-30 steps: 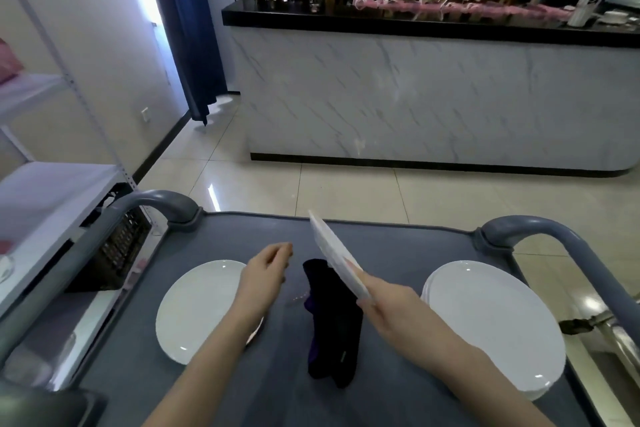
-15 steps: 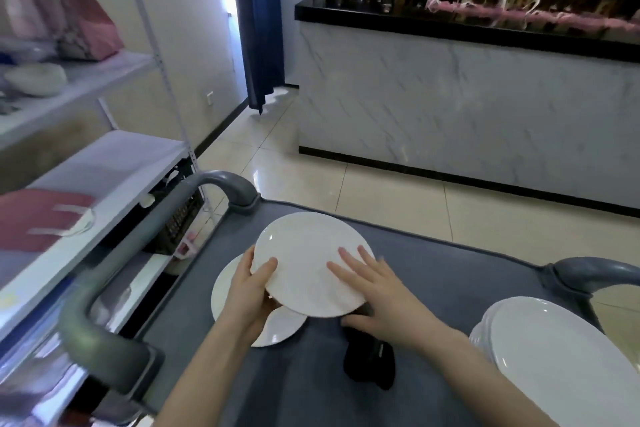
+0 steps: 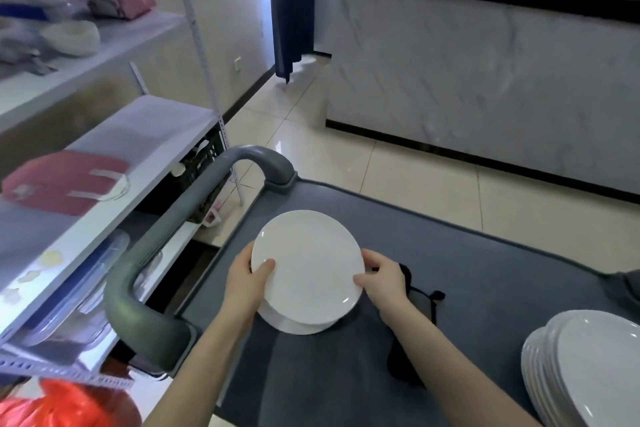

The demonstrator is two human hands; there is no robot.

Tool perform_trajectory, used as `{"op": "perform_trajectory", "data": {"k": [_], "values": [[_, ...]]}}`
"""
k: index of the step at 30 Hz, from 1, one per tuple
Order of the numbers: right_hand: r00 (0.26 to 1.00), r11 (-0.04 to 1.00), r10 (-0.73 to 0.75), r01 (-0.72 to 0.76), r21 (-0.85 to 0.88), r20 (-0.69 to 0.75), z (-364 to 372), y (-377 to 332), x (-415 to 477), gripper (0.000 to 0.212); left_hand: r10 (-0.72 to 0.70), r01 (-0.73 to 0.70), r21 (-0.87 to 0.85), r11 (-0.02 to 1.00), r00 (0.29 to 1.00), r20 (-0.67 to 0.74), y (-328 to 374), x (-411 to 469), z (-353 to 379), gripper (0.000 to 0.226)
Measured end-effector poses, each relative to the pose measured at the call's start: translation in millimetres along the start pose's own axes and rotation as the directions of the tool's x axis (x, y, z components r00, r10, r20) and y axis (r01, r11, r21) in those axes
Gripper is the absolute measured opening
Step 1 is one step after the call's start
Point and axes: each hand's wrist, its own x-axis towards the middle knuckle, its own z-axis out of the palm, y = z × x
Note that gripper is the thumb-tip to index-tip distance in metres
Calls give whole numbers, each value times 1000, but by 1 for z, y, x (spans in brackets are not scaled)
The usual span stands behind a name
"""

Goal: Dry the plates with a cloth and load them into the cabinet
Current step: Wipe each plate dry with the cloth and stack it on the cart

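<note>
Plate [image 3: 308, 267]: white, round, glossy, shallow-rimmed; near the cart's [image 3: 485, 253] left edge, over a second plate [image 3: 294, 326], slightly offset; resting or just lifted, cannot tell.
Left hand [image 3: 246, 284]: clamped on the left rim, thumb on top, fingers hidden beneath.
Right hand [image 3: 384, 284]: clamped on the right rim; two-sided grip likely to steady slick glaze.
Cloth [image 3: 420, 302]: dark, limp, crumpled; on the cart beside the right hand, unheld.
Stack [image 3: 588, 367]: more white plates at the cart's right edge; presumably awaiting drying.
Shelf [image 3: 145, 135]: white rack left of the cart; probable destination.
</note>
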Motion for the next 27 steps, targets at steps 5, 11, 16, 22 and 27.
{"op": "perform_trajectory", "data": {"k": [5, 11, 16, 22, 27], "values": [[999, 994, -21, 16, -108, -45, 13, 3, 4, 52, 64, -25, 324, 946, 992, -110, -8, 13, -7, 24], [997, 983, -29, 15, -184, -77, 25, 8, 7, 48, 93, -26, 502, 865, 990, -109, -20, 27, -12, 33], [994, 985, -33, 14, -175, -107, 33, 15, 2, 50, 93, -25, 529, 848, 990, -102, -25, 31, -14, 35], [989, 984, -54, 29, -174, -141, 43, 18, 0, 55, 57, -2, 493, 870, 994, -95, -35, 25, -12, 33], [991, 961, -66, 31, -275, -119, 45, 20, 3, 53, 59, -7, 516, 857, 995, -84, -40, 22, -12, 24]]}}
